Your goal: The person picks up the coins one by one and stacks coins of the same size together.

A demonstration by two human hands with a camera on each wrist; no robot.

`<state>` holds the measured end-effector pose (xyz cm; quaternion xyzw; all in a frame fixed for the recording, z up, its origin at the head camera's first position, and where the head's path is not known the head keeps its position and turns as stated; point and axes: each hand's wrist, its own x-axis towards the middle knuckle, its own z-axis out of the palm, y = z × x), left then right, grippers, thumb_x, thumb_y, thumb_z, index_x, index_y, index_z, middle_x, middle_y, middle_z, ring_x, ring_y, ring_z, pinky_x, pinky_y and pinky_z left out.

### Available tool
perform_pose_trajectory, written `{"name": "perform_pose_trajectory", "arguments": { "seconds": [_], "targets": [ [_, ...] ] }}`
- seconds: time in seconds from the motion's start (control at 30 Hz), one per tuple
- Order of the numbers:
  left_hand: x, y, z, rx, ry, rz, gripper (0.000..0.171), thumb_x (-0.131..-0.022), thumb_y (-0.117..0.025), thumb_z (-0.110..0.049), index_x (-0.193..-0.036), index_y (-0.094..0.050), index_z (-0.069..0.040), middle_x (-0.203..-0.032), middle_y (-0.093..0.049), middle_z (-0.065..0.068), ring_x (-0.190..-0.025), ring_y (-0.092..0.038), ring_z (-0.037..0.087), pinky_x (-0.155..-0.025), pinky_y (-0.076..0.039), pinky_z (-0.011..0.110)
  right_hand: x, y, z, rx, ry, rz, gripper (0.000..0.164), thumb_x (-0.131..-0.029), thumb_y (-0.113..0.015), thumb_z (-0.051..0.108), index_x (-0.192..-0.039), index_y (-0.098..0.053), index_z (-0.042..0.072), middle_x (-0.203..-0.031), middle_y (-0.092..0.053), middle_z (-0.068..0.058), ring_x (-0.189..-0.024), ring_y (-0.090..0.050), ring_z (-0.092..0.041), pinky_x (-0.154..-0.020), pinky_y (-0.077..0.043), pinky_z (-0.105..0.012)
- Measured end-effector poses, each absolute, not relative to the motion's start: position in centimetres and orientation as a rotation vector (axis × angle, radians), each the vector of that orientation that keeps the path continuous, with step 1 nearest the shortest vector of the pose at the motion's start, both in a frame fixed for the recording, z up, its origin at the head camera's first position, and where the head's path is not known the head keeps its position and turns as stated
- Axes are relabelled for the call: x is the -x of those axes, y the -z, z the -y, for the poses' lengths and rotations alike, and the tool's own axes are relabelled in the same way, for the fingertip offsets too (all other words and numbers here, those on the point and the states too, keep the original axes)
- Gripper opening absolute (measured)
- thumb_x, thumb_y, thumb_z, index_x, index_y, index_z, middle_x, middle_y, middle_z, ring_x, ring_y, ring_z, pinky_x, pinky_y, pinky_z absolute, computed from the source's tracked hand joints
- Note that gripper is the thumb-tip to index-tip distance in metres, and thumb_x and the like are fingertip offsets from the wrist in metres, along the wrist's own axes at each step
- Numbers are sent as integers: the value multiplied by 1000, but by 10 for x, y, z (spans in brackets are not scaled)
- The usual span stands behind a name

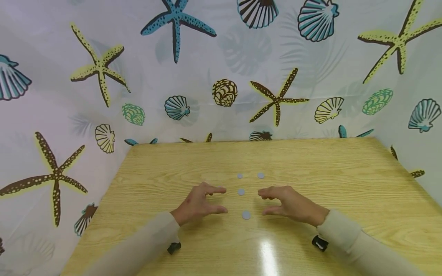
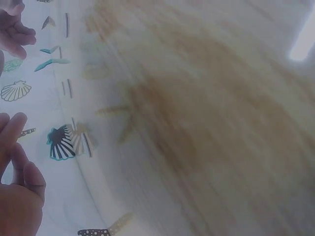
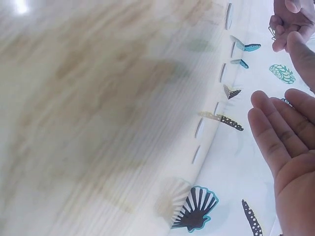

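Your left hand (image 1: 200, 203) and right hand (image 1: 293, 203) are open and empty, flanking the pale discs (image 1: 241, 192) well inside the worktop's (image 1: 345, 168) side edges, apparently at the reaching step, so the next move likely calls for a light pinch.

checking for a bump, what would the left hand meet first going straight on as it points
Probably the right hand; the left hand looks raised, so it would likely pass over the pale disc between them, though height is unclear.
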<state>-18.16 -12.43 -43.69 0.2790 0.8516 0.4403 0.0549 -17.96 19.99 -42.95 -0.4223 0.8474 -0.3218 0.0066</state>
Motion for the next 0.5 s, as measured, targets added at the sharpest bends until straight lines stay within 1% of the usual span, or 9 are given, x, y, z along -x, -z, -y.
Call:
{"name": "perform_pose_trajectory", "arguments": {
  "seconds": [0.1,0.17,0.3,0.4,0.5],
  "targets": [
    [181,438,121,-830,-1343,-2574,56,-77,-88,-27,-125,-69,-5,-112,-65,10,-88,-48,31,-71,-39,31,180,430,-196,1321,1013,-2633,49,-88,-78,21,-125,-63,-7,-121,-68,-20,-100,-69,-26,-83,-56,-38],
    [180,440,119,-824,-1350,-2567,54,-77,-88,-26,-124,-70,-5,-110,-65,11,-87,-48,31,-70,-39,30,179,430,-194,1319,1013,-2621,47,-87,-78,19,-124,-64,-7,-123,-67,-21,-101,-69,-26,-84,-56,-37],
    [180,442,114,-822,-1382,-2553,51,-78,-87,-26,-121,-72,-5,-113,-67,7,-95,-54,28,-77,-46,38,179,432,-192,1305,1001,-2606,44,-88,-77,18,-122,-65,-7,-124,-66,-22,-104,-68,-27,-85,-55,-37],
    [180,445,112,-824,-1401,-2548,49,-77,-88,-25,-119,-73,-5,-114,-69,4,-98,-56,27,-81,-47,44,180,433,-191,1295,995,-2603,43,-89,-76,19,-122,-65,-6,-124,-66,-22,-105,-68,-27,-86,-55,-38],
    [181,447,111,-828,-1416,-2544,47,-77,-88,-24,-117,-74,-4,-112,-70,3,-96,-56,27,-79,-47,41,180,434,-189,1291,1009,-2593,44,-89,-76,19,-122,-65,-7,-123,-67,-21,-103,-69,-26,-86,-55,-38]
  ]
}}
